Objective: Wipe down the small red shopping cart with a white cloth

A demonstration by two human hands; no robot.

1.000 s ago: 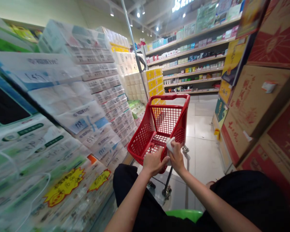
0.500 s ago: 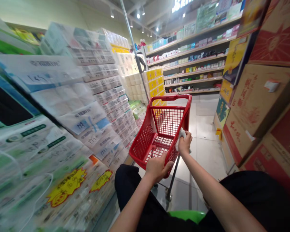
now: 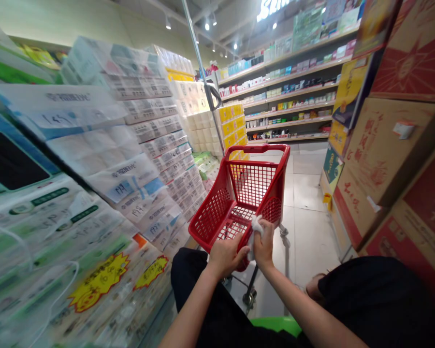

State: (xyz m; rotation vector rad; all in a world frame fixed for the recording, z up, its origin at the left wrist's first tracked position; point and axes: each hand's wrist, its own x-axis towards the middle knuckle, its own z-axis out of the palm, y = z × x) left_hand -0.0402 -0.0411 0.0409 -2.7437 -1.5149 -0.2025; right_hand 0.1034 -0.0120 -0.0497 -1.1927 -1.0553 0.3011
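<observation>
A red plastic shopping cart [image 3: 212, 212] with grid walls stands on wheels in front of me. My left hand [image 3: 224, 256] grips the near rim of its basket, thumb pointing right, with the fingers partly hidden over the edge. My right hand [image 3: 264, 244] is closed around a white cloth [image 3: 254, 232]. It presses the cloth against the basket's right rim near the front corner, just right of my left hand. The bottom of the basket shows between its walls.
Stacked tissue packs [image 3: 130, 179] rise close on the left, with yellow price tags [image 3: 99, 280]. Cardboard cartons [image 3: 387, 150] are piled on the right. Shelves of small goods [image 3: 290, 92] line the back. A metal pole [image 3: 197, 48] stands behind the cart. Part of a green seat [image 3: 275, 325] shows below me.
My right hand has slid the cloth along the right rim toward me, closer to my left hand. The cart's near end has shifted slightly left and down, and my left hand with it.
</observation>
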